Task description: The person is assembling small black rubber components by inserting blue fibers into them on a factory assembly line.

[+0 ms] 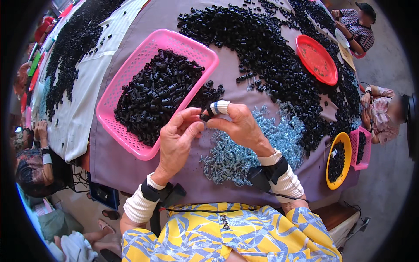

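Black part (205, 116) mostly hidden between pinching fingers (192, 126).

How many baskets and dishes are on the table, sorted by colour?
Pink baskets: 2, a big one and a small one
Red dishes: 1
Yellow dishes: 1
Total: 4

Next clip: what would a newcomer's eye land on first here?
Probably the bright pink basket left of centre, heaped with small black parts, on a purple-covered table strewn with many more. In front of it, the left hand and right hand meet at the fingertips around one small black piece, above a pile of pale blue springs. A red plate lies upper right.
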`<state>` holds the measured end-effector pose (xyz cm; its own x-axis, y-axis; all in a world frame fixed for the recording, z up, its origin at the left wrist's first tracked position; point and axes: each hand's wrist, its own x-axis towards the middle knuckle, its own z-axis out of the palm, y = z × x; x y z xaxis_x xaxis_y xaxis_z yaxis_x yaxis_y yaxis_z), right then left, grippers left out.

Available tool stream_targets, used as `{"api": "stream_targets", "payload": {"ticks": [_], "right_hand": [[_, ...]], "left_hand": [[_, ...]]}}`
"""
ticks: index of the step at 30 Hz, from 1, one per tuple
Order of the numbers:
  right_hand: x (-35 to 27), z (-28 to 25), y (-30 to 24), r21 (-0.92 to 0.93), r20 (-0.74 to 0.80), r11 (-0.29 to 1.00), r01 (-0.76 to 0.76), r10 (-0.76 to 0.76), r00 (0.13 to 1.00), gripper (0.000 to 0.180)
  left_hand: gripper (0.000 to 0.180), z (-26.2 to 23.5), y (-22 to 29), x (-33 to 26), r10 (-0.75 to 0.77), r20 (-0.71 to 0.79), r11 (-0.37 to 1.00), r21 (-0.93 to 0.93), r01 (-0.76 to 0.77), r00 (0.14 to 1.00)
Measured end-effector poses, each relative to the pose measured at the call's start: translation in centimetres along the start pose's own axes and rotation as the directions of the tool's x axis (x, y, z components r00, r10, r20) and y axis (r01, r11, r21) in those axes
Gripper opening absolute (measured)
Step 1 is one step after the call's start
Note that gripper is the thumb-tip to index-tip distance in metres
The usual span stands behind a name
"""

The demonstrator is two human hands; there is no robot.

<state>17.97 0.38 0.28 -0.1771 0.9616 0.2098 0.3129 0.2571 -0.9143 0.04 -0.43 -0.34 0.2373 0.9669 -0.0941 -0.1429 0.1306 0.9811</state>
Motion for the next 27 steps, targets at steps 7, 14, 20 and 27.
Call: {"api": "stream_targets", "payload": {"ticks": [7,14,20,27], "right_hand": [[2.7,-1.6,0.3,0.039,0.063,0.999,0.027,-0.029,0.998,0.016],[2.0,-4.0,3.5,-0.316,0.010,0.947,-0.066,0.073,0.997,0.010],[1.6,-1.6,6.3,-0.574,0.174,0.795,0.197,-0.116,0.978,0.010],[2.0,-0.8,6.8,-0.743,0.254,0.597,0.303,-0.168,0.953,0.007]], "left_hand": [[0.016,0.6,1.8,2.3,0.111,-0.032,0.986,-0.125,-0.114,0.993],[0.017,-1.3,2.4,2.6,0.145,-0.111,0.972,-0.169,-0.163,0.983],[0.022,-2.4,2.1,2.0,0.139,-0.129,0.987,-0.058,-0.147,0.982],[0.024,-1.8,2.3,1.9,0.108,-0.142,0.992,-0.048,-0.115,0.984]]}}
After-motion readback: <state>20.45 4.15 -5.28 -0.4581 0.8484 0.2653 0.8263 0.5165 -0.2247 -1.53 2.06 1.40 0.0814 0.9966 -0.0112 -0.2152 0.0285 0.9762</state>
